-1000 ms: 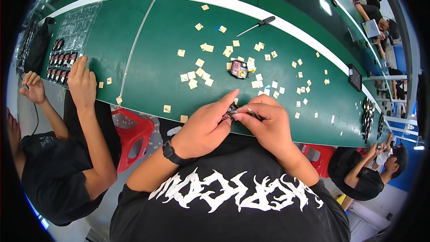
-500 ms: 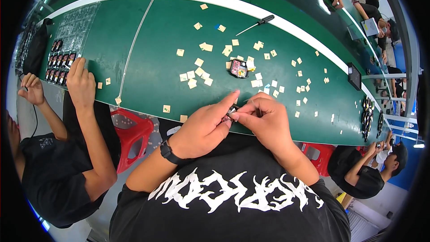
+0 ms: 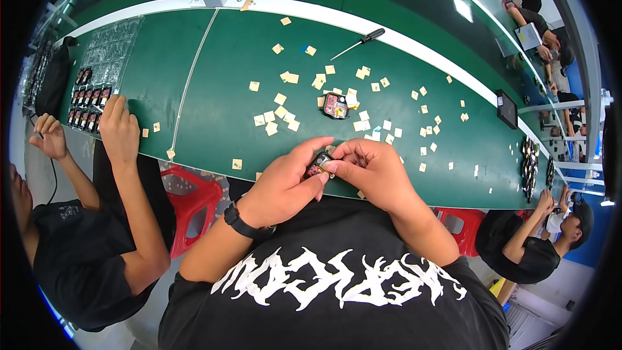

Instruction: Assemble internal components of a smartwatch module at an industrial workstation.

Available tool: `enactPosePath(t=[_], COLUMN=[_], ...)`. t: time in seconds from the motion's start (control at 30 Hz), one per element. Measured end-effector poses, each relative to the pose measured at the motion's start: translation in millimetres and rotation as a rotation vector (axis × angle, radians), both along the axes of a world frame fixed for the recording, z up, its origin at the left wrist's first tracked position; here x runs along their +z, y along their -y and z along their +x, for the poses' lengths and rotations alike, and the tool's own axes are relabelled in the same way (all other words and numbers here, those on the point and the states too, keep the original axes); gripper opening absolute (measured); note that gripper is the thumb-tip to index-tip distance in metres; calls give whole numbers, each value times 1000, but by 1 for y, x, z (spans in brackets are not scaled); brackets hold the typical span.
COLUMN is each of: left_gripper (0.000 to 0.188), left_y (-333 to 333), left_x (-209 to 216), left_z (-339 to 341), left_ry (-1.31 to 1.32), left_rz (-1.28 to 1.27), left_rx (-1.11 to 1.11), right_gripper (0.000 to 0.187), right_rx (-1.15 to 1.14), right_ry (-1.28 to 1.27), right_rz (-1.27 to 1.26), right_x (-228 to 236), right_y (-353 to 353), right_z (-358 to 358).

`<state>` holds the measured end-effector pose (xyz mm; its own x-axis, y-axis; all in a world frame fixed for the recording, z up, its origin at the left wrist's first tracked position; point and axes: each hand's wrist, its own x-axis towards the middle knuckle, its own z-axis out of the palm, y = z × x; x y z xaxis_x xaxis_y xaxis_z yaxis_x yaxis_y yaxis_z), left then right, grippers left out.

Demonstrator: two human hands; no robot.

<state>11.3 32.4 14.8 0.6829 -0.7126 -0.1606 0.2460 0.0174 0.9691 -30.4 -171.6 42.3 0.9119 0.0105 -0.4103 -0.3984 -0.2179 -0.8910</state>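
Observation:
Near the table's front edge, my left hand [image 3: 288, 185] is closed round a small black electronic device [image 3: 313, 170], its open face with red and dark parts turned up. My right hand [image 3: 366, 167] meets it from the other side, thumb and forefinger pinched at the device's right edge. A small pale spot shows by the right thumb tip; I cannot tell whether it is a separate piece. Beyond my hands, a similar open black device [image 3: 335, 106] with red and yellow inside lies on the green table [image 3: 194, 100]. Small cream paper squares [image 3: 280, 112] are scattered round it.
A black-handled screwdriver [image 3: 358, 43] lies by the far rail. At left, a co-worker's hand [image 3: 118, 123] is beside rows of black devices [image 3: 87, 107] and clear plastic trays [image 3: 113, 42]. A black box [image 3: 506, 109] and a pile of dark parts [image 3: 530, 172] are at right.
The device in my hands has tilted, so its open face with red parts now shows. The view has shifted a little, moving the table things slightly left.

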Motion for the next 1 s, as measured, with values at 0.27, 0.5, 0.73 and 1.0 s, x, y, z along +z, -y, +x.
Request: enactPosePath(t=[0.27,0.5,0.73,1.0], left_gripper=[30,32,31,29], left_y=[4,1,-81,-212], left_x=[12,13,17,-44], left_z=[1,-2,64,137], left_ry=[-159,-254,293,854], left_rz=[64,-51,277,870], left_rx=[69,202,712,862], right_gripper=[16,44,56,44], right_rx=[-224,-98,29,203], right_ry=[173,373,515,580], right_rz=[-42,-664,-794,-778], right_x=[8,7,9,-2], right_y=[27,30,24,33], right_z=[-7,-6,30,64])
